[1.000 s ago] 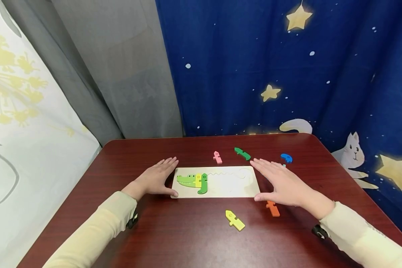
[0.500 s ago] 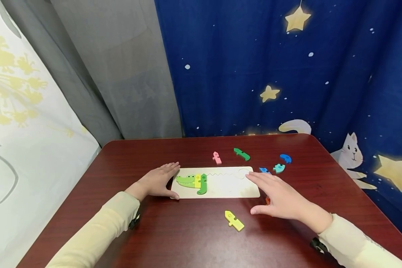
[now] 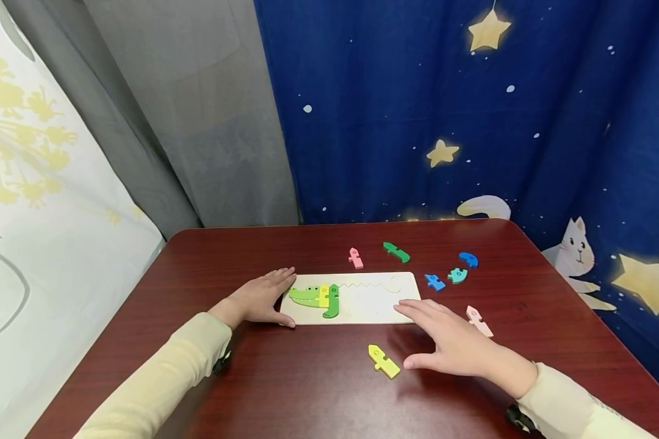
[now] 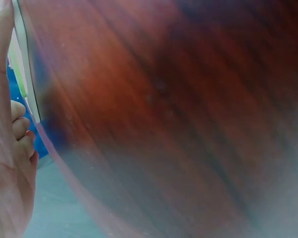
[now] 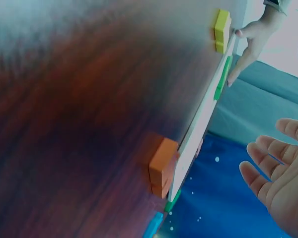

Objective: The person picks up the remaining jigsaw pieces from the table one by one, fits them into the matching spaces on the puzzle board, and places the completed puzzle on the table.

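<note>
A pale wooden puzzle board (image 3: 373, 305) lies mid-table with a green crocodile head (image 3: 304, 296), a yellow piece (image 3: 323, 296) and a green leg piece (image 3: 332, 302) at its left end. My left hand (image 3: 258, 300) rests along the board's left edge, fingers extended, thumb at the near corner. Fingers spread, my right hand (image 3: 450, 338) hovers above the table near the board's front right corner. Left of its thumb lies a loose yellow piece (image 3: 384, 362). An orange piece (image 5: 162, 166) shows below the palm in the right wrist view; the hand hides it in the head view.
Behind the board lie a pink piece (image 3: 356, 258) and a dark green tail-like piece (image 3: 396, 252). To its right are two blue pieces (image 3: 434, 281), a teal piece (image 3: 457, 275) and a pale pink piece (image 3: 478, 321). Curtains hang beyond the table's (image 3: 241, 244) far edge.
My right hand has left the board's right end and moved toward me and slightly left, uncovering the blue, teal and pale pink pieces. My left hand stays at the board's left edge, barely shifted.
</note>
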The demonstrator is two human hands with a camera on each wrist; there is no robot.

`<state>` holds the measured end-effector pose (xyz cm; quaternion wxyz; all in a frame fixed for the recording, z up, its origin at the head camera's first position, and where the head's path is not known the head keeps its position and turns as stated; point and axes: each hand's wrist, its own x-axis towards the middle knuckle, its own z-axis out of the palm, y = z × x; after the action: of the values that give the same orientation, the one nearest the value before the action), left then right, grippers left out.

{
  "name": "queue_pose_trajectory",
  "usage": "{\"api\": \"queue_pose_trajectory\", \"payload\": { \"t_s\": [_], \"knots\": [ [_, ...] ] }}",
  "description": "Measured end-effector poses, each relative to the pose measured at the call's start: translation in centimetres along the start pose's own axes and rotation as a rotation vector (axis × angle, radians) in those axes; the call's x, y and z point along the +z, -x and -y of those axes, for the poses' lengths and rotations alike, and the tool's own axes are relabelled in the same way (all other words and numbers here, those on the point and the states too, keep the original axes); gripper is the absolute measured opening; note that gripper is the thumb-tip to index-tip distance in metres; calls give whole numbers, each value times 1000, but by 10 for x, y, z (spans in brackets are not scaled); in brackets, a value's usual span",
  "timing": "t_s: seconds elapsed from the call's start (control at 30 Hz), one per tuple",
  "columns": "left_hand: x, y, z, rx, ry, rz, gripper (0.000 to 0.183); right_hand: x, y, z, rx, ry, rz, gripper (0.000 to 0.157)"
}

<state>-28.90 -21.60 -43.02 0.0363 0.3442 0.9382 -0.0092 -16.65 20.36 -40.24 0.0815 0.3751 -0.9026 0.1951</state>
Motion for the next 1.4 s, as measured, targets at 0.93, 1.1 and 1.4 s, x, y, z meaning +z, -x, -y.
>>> {"api": "queue_pose_trajectory", "payload": {
  "t_s": [0.93,1.1,1.4],
  "knots": [
    [9,5,4,46,-26,12,115,26,1,14,57,-281,174,58],
    [10,5,4,50,-37,8,114,30,1,13,89,-319,177,53],
    [8,6,2,66,-53,-9,112,33,-1,11,78,-333,169,50]
  ]
}}
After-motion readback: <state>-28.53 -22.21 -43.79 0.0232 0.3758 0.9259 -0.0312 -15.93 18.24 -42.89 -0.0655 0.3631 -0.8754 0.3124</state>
